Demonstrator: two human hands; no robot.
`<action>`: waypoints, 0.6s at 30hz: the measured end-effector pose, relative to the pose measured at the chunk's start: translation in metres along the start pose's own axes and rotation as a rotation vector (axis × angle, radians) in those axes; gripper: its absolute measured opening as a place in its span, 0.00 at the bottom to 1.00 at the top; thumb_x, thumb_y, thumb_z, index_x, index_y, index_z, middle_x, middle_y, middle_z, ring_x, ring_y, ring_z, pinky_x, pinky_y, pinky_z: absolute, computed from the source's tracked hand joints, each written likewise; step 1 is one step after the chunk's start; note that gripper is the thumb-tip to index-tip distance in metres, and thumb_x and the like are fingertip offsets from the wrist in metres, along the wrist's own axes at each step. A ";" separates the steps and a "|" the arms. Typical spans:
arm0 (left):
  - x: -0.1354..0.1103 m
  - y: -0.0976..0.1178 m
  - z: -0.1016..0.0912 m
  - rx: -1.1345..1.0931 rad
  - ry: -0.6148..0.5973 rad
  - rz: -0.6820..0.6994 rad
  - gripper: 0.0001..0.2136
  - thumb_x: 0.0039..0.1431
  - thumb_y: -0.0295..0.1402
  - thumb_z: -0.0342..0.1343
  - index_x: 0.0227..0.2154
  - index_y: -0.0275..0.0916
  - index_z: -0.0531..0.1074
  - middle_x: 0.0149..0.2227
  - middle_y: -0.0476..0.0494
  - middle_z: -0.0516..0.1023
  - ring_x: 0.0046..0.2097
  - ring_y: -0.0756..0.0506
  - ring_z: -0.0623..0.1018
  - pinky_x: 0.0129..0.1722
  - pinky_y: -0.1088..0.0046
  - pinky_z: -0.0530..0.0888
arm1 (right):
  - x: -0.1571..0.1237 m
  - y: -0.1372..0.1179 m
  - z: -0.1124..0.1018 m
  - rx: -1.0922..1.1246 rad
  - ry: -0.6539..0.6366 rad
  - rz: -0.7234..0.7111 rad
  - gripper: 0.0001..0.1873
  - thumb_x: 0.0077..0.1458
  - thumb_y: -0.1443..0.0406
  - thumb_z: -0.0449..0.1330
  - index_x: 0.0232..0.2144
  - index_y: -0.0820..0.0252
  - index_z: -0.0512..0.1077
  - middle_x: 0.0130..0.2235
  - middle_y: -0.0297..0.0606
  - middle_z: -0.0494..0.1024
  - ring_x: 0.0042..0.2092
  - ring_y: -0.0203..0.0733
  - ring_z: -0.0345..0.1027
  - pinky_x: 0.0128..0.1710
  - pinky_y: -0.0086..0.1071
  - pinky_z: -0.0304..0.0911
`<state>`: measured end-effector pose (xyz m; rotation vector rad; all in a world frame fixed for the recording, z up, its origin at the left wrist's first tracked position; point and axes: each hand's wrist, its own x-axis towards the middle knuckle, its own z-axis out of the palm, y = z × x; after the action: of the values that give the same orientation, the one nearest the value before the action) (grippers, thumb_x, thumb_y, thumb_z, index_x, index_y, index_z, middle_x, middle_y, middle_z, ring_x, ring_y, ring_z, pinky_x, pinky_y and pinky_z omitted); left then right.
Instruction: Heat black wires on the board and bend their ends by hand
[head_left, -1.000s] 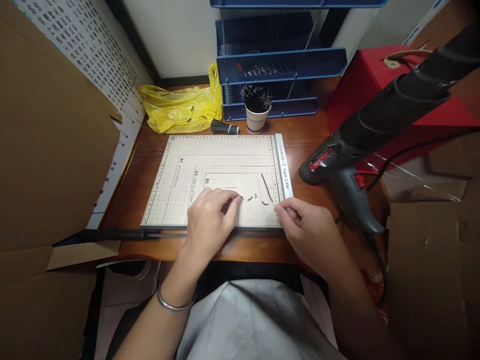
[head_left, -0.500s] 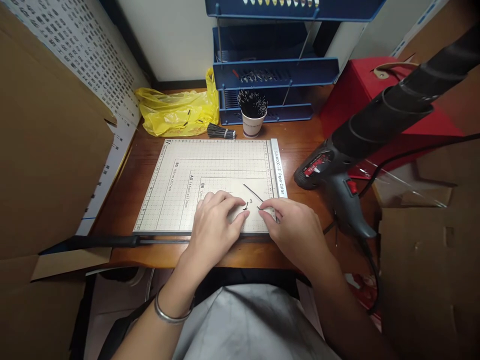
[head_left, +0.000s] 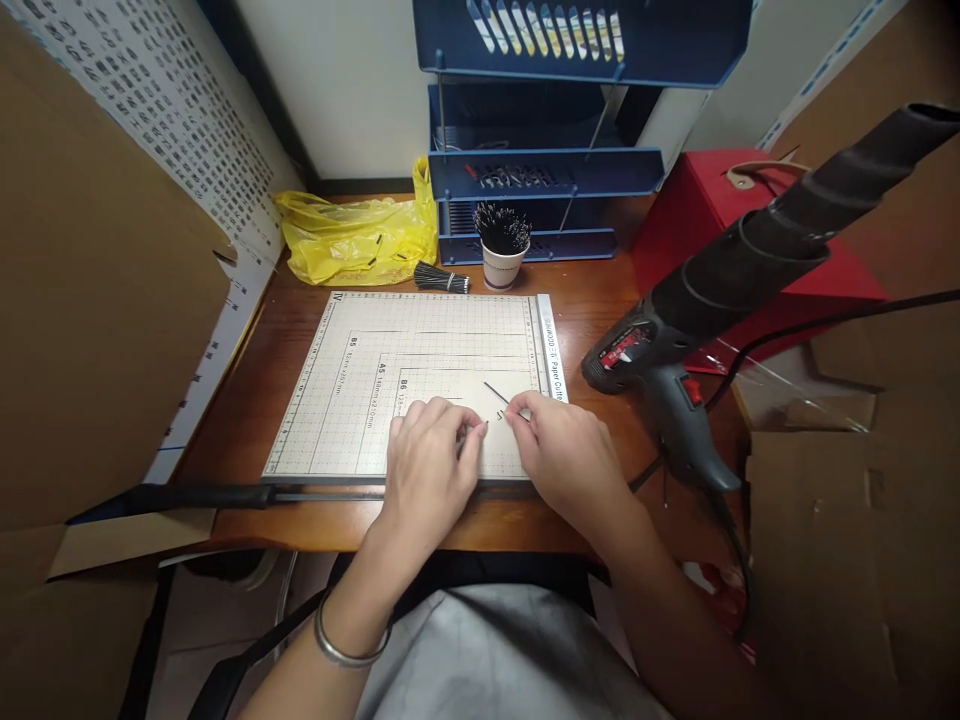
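Observation:
My left hand is over the lower middle of a paper cutter's gridded board, thumb and forefinger pinched together. A tiny dark piece pokes out at those fingertips. My right hand is beside it at the board's right side, its thumb and forefinger also closed; what they pinch is too small to make out. A thin black stick-like length lies slantwise on the board, its lower end hidden by the right fingers. Between the hands lie tiny bits.
The cutter's black handle runs along the front edge. A paper cup of thin black lengths and a tied bundle stand behind, near a yellow bag and blue rack. A heat gun and red box are right.
My left fingertips have closed on a tiny dark piece from the board. My right thumb and forefinger have come together. The whole view has tipped slightly upward.

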<state>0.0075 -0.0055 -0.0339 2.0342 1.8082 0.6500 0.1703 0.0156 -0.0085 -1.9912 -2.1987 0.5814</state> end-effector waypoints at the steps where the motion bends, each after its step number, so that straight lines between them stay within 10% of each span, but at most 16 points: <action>1: -0.003 -0.003 -0.002 -0.006 0.009 0.002 0.06 0.68 0.34 0.56 0.35 0.43 0.76 0.35 0.47 0.78 0.40 0.41 0.73 0.41 0.60 0.65 | 0.002 -0.001 0.000 -0.003 -0.008 -0.001 0.10 0.69 0.63 0.54 0.40 0.52 0.76 0.33 0.34 0.84 0.37 0.44 0.76 0.32 0.34 0.46; 13: -0.052 -0.058 -0.051 -0.072 0.179 -0.085 0.08 0.70 0.39 0.50 0.36 0.44 0.70 0.38 0.45 0.76 0.41 0.42 0.75 0.42 0.63 0.71 | 0.007 -0.016 -0.001 -0.164 -0.074 -0.003 0.12 0.69 0.67 0.53 0.38 0.55 0.77 0.38 0.38 0.85 0.37 0.47 0.79 0.29 0.36 0.44; 18: -0.028 -0.108 -0.099 0.081 0.309 -0.462 0.11 0.65 0.46 0.51 0.38 0.46 0.71 0.32 0.48 0.77 0.33 0.42 0.76 0.35 0.65 0.73 | 0.009 -0.035 -0.006 -0.209 -0.121 -0.121 0.14 0.68 0.71 0.50 0.37 0.59 0.75 0.32 0.44 0.84 0.32 0.50 0.79 0.27 0.37 0.45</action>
<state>-0.1389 -0.0241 -0.0121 1.5304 2.4087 0.7859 0.1384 0.0230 0.0079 -1.9446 -2.5267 0.4859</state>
